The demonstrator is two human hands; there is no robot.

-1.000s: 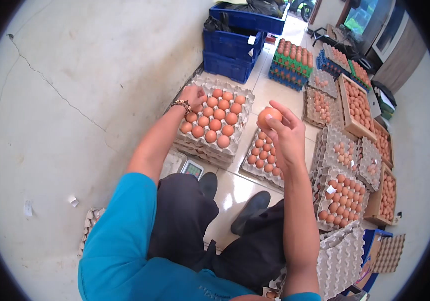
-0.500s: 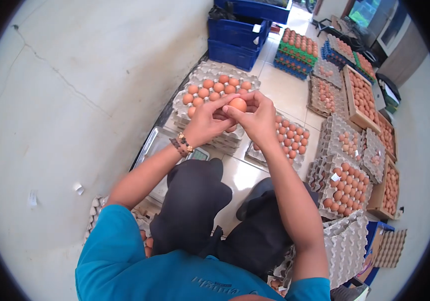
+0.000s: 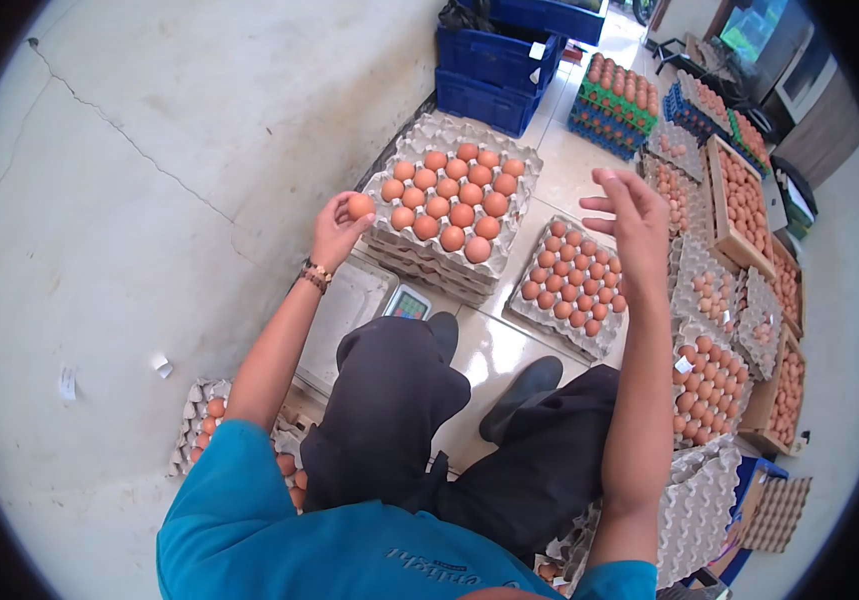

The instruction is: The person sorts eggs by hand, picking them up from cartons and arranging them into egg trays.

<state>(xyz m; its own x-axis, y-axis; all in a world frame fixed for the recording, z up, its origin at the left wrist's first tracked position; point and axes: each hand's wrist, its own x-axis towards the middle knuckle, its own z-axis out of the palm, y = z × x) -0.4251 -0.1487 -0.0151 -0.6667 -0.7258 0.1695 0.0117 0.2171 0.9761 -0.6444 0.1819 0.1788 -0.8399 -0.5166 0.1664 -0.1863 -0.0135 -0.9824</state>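
My left hand (image 3: 334,235) grips a brown egg (image 3: 360,206) between thumb and fingers, just left of a tall stack of grey cardboard egg trays (image 3: 429,262). Several brown eggs (image 3: 461,215) sit in the top tray of that stack, with some cups at its edges bare. My right hand (image 3: 634,225) is raised with its fingers apart and nothing in them. Below and to its left, a grey tray (image 3: 549,325) filled with eggs lies on the tiled floor.
A scale (image 3: 344,325) with a small display (image 3: 409,305) lies by my left knee. Blue crates (image 3: 489,100) stand against the wall. Along the right are egg trays, wooden boxes of eggs (image 3: 749,215) and a slanted pile of trays (image 3: 699,510). Green and blue trays (image 3: 614,110) stand farther back.
Both hands were together around an egg above the tray stack. They have parted: the left has moved left with the egg, the right has swung right and opened.
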